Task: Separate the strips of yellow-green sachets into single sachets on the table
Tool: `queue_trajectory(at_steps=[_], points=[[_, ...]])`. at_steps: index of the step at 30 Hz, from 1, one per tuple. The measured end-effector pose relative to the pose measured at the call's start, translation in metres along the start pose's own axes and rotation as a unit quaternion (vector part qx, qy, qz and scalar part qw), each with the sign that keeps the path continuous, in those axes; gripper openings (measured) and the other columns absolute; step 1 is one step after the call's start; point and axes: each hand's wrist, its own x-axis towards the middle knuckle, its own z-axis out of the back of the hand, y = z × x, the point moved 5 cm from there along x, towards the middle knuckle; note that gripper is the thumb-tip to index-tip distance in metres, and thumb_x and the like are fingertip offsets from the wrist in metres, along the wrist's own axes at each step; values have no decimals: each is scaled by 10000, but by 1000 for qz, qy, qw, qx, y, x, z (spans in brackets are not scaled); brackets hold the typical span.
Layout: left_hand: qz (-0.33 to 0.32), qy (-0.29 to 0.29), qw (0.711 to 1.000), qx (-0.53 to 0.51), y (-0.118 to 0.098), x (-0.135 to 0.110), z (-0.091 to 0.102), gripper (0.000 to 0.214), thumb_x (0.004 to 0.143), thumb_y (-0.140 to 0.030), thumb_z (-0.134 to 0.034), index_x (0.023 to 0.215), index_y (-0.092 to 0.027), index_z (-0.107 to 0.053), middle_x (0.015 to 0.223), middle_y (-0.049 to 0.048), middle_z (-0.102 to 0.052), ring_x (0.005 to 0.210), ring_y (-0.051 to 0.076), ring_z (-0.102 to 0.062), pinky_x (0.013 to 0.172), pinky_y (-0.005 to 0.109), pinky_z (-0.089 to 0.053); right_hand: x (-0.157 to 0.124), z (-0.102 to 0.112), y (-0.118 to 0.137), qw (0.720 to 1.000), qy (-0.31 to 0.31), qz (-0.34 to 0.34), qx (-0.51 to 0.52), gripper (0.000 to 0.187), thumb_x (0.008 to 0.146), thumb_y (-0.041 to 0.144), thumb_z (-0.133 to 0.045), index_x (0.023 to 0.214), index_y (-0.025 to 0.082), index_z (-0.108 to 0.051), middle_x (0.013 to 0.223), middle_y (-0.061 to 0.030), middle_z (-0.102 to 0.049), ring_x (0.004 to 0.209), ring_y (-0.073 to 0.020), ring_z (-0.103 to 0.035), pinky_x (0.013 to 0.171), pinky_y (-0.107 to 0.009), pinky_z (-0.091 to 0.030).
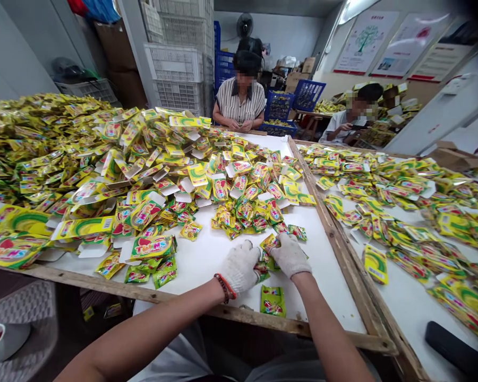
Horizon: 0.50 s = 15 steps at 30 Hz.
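Note:
White knitted gloves cover both my hands. My left hand (pixel 240 268) curls over small green-and-yellow candy packets (pixel 262 270) at the table's near side. Close on its right, my right hand (pixel 290 257) has its fingers closed on a yellow candy packet (pixel 269 242). The gloves partly hide the packets between them. One green packet (pixel 273 301) lies flat nearer to me, by the wooden edge. A small heap of packets (pixel 242 215) sits just beyond my fingers. To the left, a yellow printed box (pixel 153 247) lies beside several loose packets.
A large mound of packets (pixel 43 143) and open boxes fills the table's left side. A wooden divider (pixel 334 233) separates the right section, where more boxes lie. Two people sit beyond the table. A cup (pixel 3 342) stands at lower left, a dark object (pixel 458 350) at lower right.

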Motion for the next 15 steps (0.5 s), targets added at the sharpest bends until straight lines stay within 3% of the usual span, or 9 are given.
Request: queue_trajectory(at_steps=[3, 5, 7, 9, 11, 13, 15], points=[[60, -1, 977, -207, 24, -5, 4, 158, 793, -261, -526, 919, -174, -568, 838, 40, -616, 764, 179, -576, 715, 298, -466, -2, 7, -4, 1000, -9, 4, -5, 356, 663, 335, -693, 973, 172, -631, 1025, -123, -593, 936, -278, -572, 811, -368, -433], [91, -6, 936, -339, 40, -9, 10, 184, 803, -251, -518, 953, -161, -573, 904, 46, -644, 817, 172, -593, 764, 289, -475, -6, 14, -3, 1000, -27, 7, 13, 289, 722, 348, -632, 961, 187, -621, 961, -95, -623, 914, -254, -579, 799, -350, -441], [101, -2, 902, -420, 51, -13, 17, 232, 775, -221, -549, 994, -152, -585, 1010, 58, -649, 918, 179, -595, 842, 292, -466, -15, 19, 3, 994, -38, 10, 104, 270, 745, 380, -596, 938, 191, -600, 889, -69, -642, 830, -223, -592, 741, -327, -463], [121, 16, 874, -470, 58, -20, 21, 306, 746, -207, -581, 1048, -156, -569, 1029, 63, -649, 916, 182, -606, 824, 302, -482, -30, 15, 14, 968, -4, 14, 249, 291, 734, 431, -604, 895, 191, -572, 805, -43, -646, 704, -191, -594, 628, -295, -477], [155, 43, 845, -511, 61, -28, 21, 374, 730, -241, -619, 1084, -160, -533, 969, 64, -652, 791, 174, -626, 694, 297, -513, -49, 3, 30, 931, 66, 17, 359, 311, 729, 471, -620, 852, 194, -552, 726, -20, -636, 596, -166, -575, 518, -266, -459], [165, 64, 815, -552, 58, -36, 19, 401, 723, -311, -658, 1068, -151, -531, 893, 60, -648, 692, 160, -620, 595, 273, -505, -66, -7, 46, 911, 112, 32, 395, 306, 735, 478, -632, 831, 197, -556, 713, -18, -640, 601, -168, -585, 511, -262, -470], [136, 71, 790, -593, 51, -40, 20, 411, 734, -400, -665, 1027, -131, -561, 849, 60, -644, 683, 154, -617, 600, 268, -503, -76, -13, 56, 915, 120, 56, 381, 278, 741, 458, -637, 804, 196, -571, 747, -31, -655, 676, -183, -607, 578, -275, -502]])
